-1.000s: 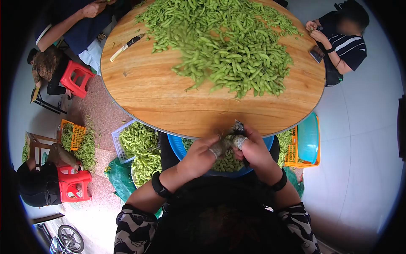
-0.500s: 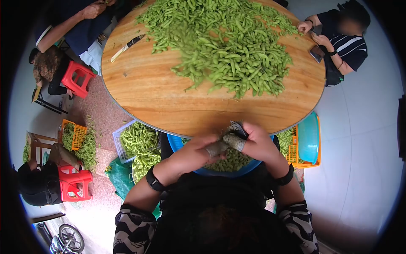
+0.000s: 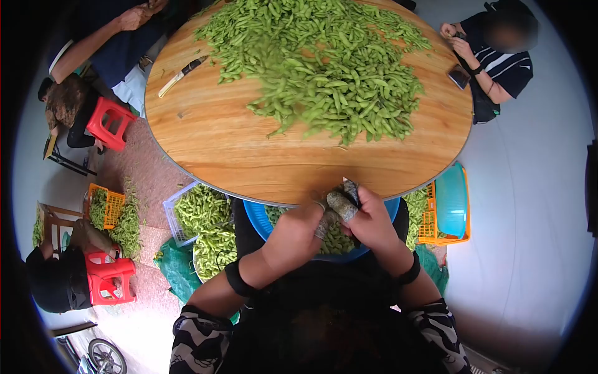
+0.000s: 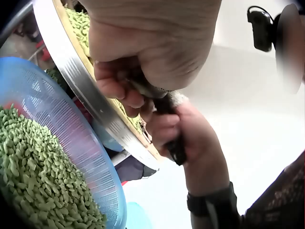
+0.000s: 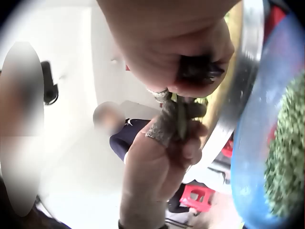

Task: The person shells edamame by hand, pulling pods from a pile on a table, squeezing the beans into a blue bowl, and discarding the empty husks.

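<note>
My left hand (image 3: pixel 291 234) and right hand (image 3: pixel 377 223) meet at the near edge of the round wooden table (image 3: pixel 205 140), both thumbs wrapped in grey covering. In the right wrist view the left hand pinches a green soybean pod (image 5: pixel 181 121) between thumb and fingers. The right hand's curled fingers grip a dark-handled tool (image 4: pixel 177 151); its working end is largely hidden by the hands. Below them is a blue mesh basket (image 4: pixel 107 157) with shelled green beans (image 4: pixel 38 176) in it.
A large heap of soybean pods (image 3: pixel 336 81) covers the far part of the table. A knife (image 3: pixel 182 75) lies at its left, a phone (image 3: pixel 459 76) at its right edge. Crates of pods (image 3: pixel 198 209), red stools (image 3: pixel 109 123) and a teal basin (image 3: pixel 451 199) stand around. Other people sit nearby.
Both hands stay together over the basket. The left hand has turned, its thumb now pointing more upward, and the right thumb has shifted. The person at right has brought their hands together.
</note>
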### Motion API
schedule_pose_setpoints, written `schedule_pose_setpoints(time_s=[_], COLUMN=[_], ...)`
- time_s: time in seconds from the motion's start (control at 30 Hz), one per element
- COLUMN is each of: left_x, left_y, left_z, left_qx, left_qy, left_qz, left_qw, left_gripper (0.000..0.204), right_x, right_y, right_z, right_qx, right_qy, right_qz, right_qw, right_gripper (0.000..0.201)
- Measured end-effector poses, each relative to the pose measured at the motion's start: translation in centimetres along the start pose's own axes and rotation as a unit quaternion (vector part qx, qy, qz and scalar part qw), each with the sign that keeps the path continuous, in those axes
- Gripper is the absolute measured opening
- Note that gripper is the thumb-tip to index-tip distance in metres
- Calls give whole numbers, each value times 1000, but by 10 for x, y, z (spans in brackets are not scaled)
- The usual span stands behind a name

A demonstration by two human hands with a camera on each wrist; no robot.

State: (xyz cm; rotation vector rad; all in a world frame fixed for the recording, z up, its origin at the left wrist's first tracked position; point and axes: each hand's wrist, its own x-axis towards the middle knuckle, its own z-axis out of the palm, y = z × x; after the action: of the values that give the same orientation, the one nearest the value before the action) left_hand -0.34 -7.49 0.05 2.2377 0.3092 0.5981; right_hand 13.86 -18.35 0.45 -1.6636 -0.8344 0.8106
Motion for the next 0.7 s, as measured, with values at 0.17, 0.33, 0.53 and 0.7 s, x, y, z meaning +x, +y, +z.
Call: schedule_pose_setpoints(time_s=[0.17, 0.33, 0.53, 0.7], left_x=[9, 13, 8, 6], left_y=[-10, -13, -7, -12], left_z=[-15, -16, -16, -18], left_qx=[-416, -561, -384, -611], left_qy=[-147, -172, -158, -129], left_qz=[-330, -313, -275, -331], left_qw=[834, 747, 867, 707], left_gripper=[18, 29, 22, 19], right_x=[-2, 1, 3, -1], right_y=[4, 0, 7, 7], right_z=[-4, -5, -3, -5], right_qx=[150, 217, 178, 295], right_qy=[-54, -77, -53, -78], right_qz=[40, 47, 79, 41], right_qw=[986, 972, 979, 951], right_gripper=[11, 10, 11, 11])
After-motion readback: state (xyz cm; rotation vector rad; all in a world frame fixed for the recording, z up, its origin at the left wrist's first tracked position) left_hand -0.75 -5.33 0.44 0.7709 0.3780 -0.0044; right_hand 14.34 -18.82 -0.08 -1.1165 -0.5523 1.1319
